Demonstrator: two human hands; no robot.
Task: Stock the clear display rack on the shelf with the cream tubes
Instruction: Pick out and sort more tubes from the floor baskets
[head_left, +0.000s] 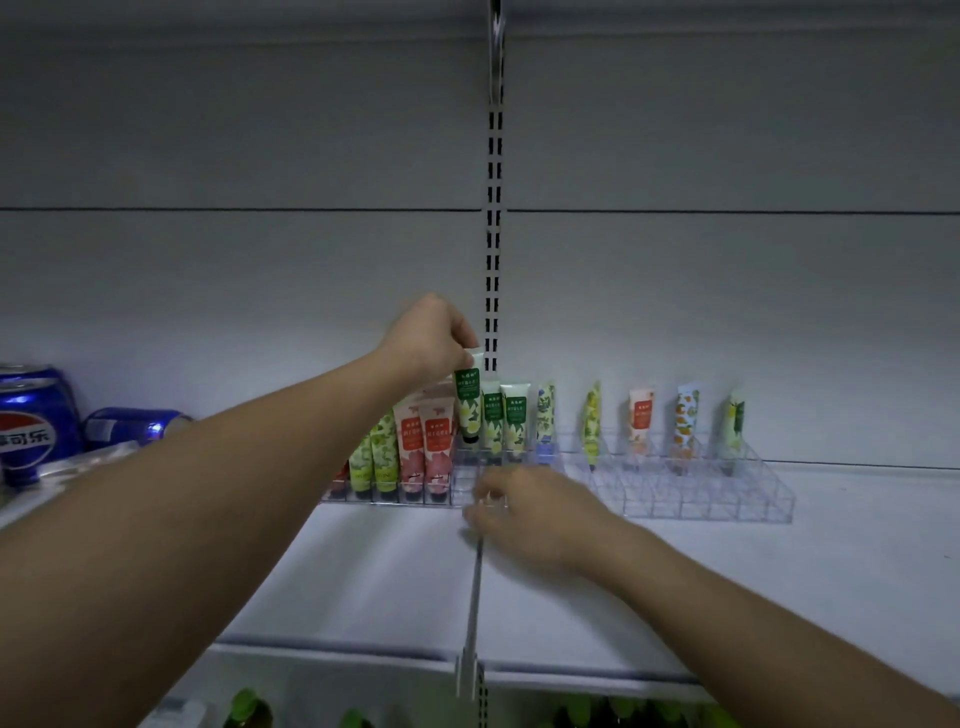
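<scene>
White shelf (363, 582) bears clear rack (727, 499); left hand (431, 338) pinches green tube (467, 400).

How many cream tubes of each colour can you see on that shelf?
Green-label white tubes: 3, one held by the left hand
Pink tubes: 2
Lime-green tubes: 2
Patterned tubes standing singly: 5
Total: 12; a red one at the far left is mostly hidden.

Head view: faces shelf (779, 571) front-on, close (arm's reach), slightly downward.
</scene>
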